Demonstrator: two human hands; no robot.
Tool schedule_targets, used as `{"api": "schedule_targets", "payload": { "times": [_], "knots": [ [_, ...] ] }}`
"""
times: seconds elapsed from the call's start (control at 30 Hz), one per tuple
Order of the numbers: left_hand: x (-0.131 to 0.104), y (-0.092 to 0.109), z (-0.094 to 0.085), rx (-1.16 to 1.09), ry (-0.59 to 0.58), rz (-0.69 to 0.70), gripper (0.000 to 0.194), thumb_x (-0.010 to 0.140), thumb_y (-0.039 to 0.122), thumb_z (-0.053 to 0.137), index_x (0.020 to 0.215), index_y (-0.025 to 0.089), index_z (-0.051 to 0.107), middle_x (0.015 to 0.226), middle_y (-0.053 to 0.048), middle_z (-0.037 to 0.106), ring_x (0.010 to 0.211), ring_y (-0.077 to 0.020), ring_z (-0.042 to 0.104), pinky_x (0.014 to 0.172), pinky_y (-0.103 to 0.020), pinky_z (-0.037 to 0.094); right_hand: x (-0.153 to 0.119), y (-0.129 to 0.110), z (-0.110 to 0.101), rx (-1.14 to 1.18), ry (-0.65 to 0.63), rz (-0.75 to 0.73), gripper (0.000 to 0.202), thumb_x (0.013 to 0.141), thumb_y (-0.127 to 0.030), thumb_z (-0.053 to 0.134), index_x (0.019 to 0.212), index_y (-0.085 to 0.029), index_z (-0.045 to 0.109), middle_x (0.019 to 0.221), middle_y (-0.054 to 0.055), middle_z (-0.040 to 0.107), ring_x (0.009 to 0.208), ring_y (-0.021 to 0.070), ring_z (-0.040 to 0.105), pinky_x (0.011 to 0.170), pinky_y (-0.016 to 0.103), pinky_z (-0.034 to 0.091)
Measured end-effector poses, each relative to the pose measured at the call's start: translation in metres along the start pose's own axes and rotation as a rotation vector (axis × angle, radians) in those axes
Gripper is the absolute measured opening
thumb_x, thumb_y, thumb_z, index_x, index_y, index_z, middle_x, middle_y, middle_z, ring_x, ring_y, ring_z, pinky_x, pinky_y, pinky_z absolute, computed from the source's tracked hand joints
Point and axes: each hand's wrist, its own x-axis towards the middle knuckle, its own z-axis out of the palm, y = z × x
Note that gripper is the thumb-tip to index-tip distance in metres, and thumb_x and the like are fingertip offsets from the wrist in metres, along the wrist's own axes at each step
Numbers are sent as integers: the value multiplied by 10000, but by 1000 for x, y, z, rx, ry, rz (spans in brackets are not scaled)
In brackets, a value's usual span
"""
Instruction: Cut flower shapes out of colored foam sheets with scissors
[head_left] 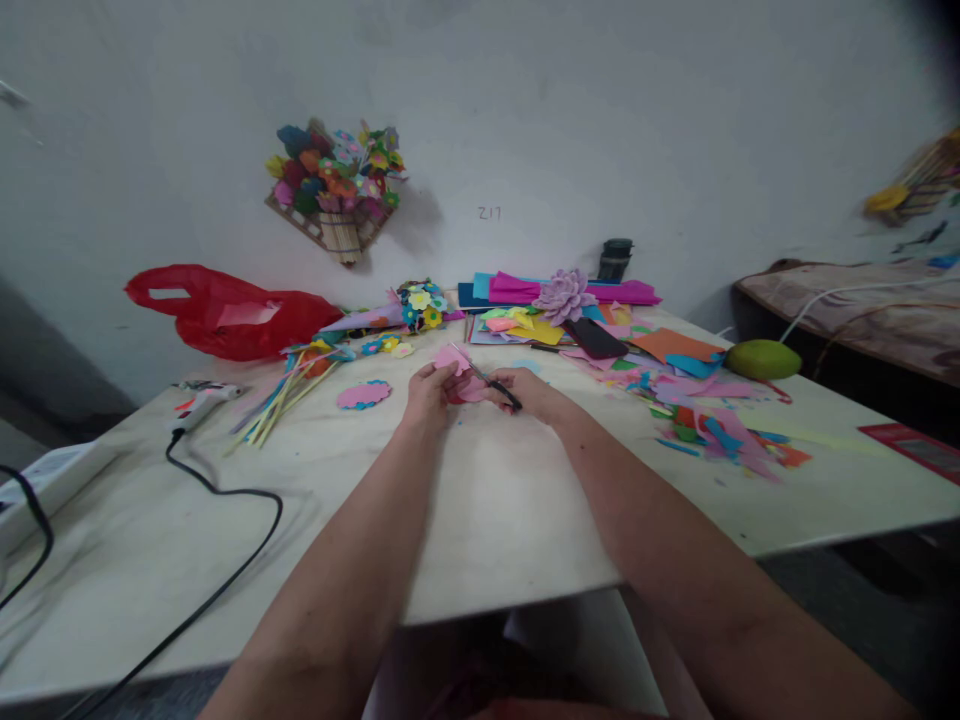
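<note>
Pink paper (453,357) sits above the table, pinched between the left hand's (431,396) nearly closed fingers; the right hand's (517,388) curled fingers grip black-handled scissors (504,391), blades against the paper.

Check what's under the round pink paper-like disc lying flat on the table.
Bright-blue, scalloped paper-like edging peeks out along the rim of the pink disc; anything else under its middle is covered, so I can't tell.

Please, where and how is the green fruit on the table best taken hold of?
I would grip the green fruit across its middle, fingers coming from above: it lies lengthwise left to right, rounded and narrowing at the ends. Blue paper lies by its left end, so the top seems freer.
</note>
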Motion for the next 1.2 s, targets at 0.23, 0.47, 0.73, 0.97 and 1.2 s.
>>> {"api": "schedule_targets", "payload": {
  "times": [0.23, 0.47, 0.73, 0.97, 1.2],
  "knots": [
    [-1, 1, -1, 26, -41, 25, 221, 584, 163, 785, 702, 148, 599, 670, -45, 677, 655, -185, 685, 688, -310, 546, 1, 3, -1, 31, -5, 13, 282, 679, -387, 707, 782, -142, 612, 499, -69, 457, 410, 55, 400, 411, 199, 271],
    [1, 0, -2, 67, -31, 20, 228, 559, 177, 801, 635, 160, 587, 518, 21, 573, 446, -90, 529, 470, -214, 431, 2, 7, -4, 51, 9, 19, 232, 731, -351, 659, 829, -145, 613, 520, -60, 485, 411, 52, 404, 405, 191, 261],
    [-2, 0, -2, 42, -116, 8, 314, 577, 224, 835, 719, 163, 562, 581, 23, 610, 457, -73, 547, 474, -186, 440, 3, 9, -7, 30, 15, 45, 277, 733, -362, 669, 915, -156, 642, 521, -53, 507, 406, 59, 419, 402, 188, 281],
    [0, 1, -3, 48, -70, 4, 294, 548, 213, 819, 692, 151, 570, 598, 10, 626, 479, -89, 574, 501, -206, 496, 2, 8, -7, 52, 9, 38, 292, 708, -398, 677, 870, -160, 631, 523, -54, 510, 406, 57, 421, 403, 190, 268],
    [-3, 2, -1, 90, -93, -14, 256, 530, 182, 791, 684, 147, 589, 621, 4, 628, 514, -101, 584, 537, -232, 510, -4, -2, -5, 87, 3, 47, 294, 671, -424, 693, 756, -169, 575, 529, -49, 509, 414, 61, 418, 415, 200, 262]
  ]
}}
